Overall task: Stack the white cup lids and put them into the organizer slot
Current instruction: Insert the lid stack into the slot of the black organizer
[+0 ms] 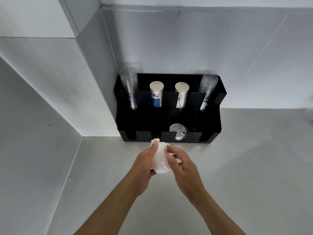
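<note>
Keep left hand and right hand closed around the white lid stack, square its rims, then slide into the empty near slot of the black organizer.

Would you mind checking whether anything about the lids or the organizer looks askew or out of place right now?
One thing: the top lid of the white lid stack sits tilted instead of nested flat, poking out above the left hand. The right hand steadies the stack. The black organizer looks orderly.

two hands, one lid stack, four cup stacks, one organizer
</note>
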